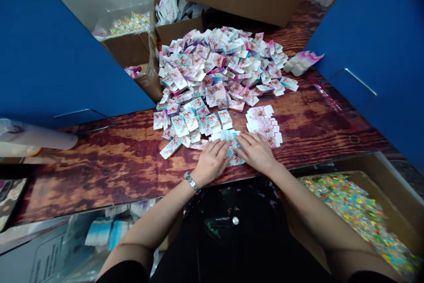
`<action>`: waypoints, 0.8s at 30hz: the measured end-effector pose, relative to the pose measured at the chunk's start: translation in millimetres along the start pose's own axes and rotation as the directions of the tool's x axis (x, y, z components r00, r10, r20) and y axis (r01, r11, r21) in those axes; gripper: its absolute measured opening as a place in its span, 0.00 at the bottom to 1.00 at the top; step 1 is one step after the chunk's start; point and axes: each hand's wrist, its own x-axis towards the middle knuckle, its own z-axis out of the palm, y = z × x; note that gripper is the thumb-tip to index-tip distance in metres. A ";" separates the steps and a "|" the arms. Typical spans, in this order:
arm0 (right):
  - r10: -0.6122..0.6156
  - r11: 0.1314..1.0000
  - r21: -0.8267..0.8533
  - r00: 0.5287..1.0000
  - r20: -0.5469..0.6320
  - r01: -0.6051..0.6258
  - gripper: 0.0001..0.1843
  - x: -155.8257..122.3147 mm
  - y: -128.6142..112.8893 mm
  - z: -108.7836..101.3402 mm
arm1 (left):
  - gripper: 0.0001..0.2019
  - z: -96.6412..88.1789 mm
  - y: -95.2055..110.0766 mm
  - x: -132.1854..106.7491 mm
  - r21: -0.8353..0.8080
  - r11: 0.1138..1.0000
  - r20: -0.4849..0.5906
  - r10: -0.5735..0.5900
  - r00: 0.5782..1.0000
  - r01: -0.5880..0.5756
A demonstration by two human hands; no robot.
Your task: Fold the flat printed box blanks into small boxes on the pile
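Pink-and-white paperboard cartons [212,71]; loose heap

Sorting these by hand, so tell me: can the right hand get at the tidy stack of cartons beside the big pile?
Probably yes: the right hand lies right at the near end of the tidy stack of cartons, and nothing appears to stand between them. The left hand is on the far side, not in the way.

Reddish-brown wood-grain tabletop [109,164] stretches left of the left hand [211,161], giving a hand room to pass, and another stretch runs right of the right hand [255,151] beyond the small stack of white-and-pink cartons [263,126]. Straight ahead, the broad heap of flattened white-and-pink cartons [215,75] blocks a forward reach, while tall blue panels [66,53] hem the table's far corners.
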 end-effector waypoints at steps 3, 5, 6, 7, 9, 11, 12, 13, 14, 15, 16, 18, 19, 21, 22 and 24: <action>-0.028 0.999 0.048 0.998 0.055 0.026 0.22 -11.0 5.1 -8.6 | 0.22 4.6 0.5 -2.8 -0.034 0.999 0.011 -0.012 1.000 0.012; -0.037 0.998 0.062 0.996 0.078 0.032 0.22 -15.7 5.7 -9.9 | 0.22 7.0 0.9 -3.3 -0.047 0.999 0.031 -0.012 0.999 0.014; -0.033 0.997 0.065 0.997 0.076 0.028 0.22 -17.1 5.3 -9.6 | 0.22 8.0 1.2 -3.4 -0.051 0.999 0.046 -0.013 0.999 0.016; -0.026 0.998 0.067 0.997 0.071 0.021 0.22 -17.9 4.5 -9.0 | 0.21 8.8 1.6 -3.5 -0.052 0.998 0.060 -0.016 0.998 0.019; -0.007 0.997 0.078 0.998 0.057 0.002 0.21 -18.1 2.7 -8.0 | 0.22 9.8 2.7 -4.3 -0.048 0.999 0.080 -0.014 0.997 0.018; 0.007 0.990 0.138 0.999 0.045 -0.013 0.16 -17.4 0.6 -8.9 | 0.24 10.2 4.3 -5.6 -0.029 1.000 0.096 0.008 0.995 -0.005; 0.018 0.979 0.204 0.999 0.049 -0.027 0.13 -16.9 -0.6 -10.1 | 0.25 10.3 5.4 -6.3 -0.010 1.000 0.107 0.025 0.994 -0.024; 0.034 0.956 0.290 0.998 0.060 -0.050 0.10 -16.3 -2.0 -11.9 | 0.27 10.5 6.7 -6.8 0.014 0.999 0.120 0.040 0.992 -0.042; 0.055 0.920 0.384 0.996 0.072 -0.078 0.08 -15.6 -3.6 -14.0 | 0.28 10.7 8.2 -7.0 0.041 0.998 0.133 0.048 0.990 -0.054; 0.079 0.876 0.469 0.994 0.082 -0.108 0.07 -14.7 -5.5 -16.2 | 0.28 10.9 9.9 -6.7 0.068 0.996 0.139 0.047 0.989 -0.057; 0.107 0.832 0.537 0.991 0.085 -0.136 0.07 -13.8 -7.5 -18.4 | 0.27 10.9 11.5 -6.1 0.092 0.994 0.138 0.038 0.990 -0.051; 0.166 0.770 0.614 0.984 0.069 -0.173 0.07 -11.5 -11.6 -22.1 | 0.25 10.2 14.1 -3.6 0.127 0.991 0.118 0.016 0.993 -0.031; 0.194 0.752 0.632 0.979 0.057 -0.186 0.08 -10.3 -13.5 -23.3 | 0.24 9.3 14.9 -2.1 0.139 0.990 0.107 0.007 0.994 -0.022; 0.247 0.726 0.652 0.968 0.050 -0.219 0.09 -8.1 -16.3 -24.6 | 0.25 6.5 15.6 1.0 0.148 0.989 0.101 0.001 0.995 -0.016; 0.265 0.720 0.654 0.963 0.050 -0.233 0.10 -7.1 -17.3 -24.7 | 0.25 4.8 15.5 2.3 0.145 0.989 0.108 -0.001 0.994 -0.015; 0.282 0.728 0.642 0.959 0.038 -0.239 0.10 -5.5 -18.6 -24.7 | 0.26 1.6 15.0 3.8 0.127 0.992 0.136 -0.004 0.991 -0.014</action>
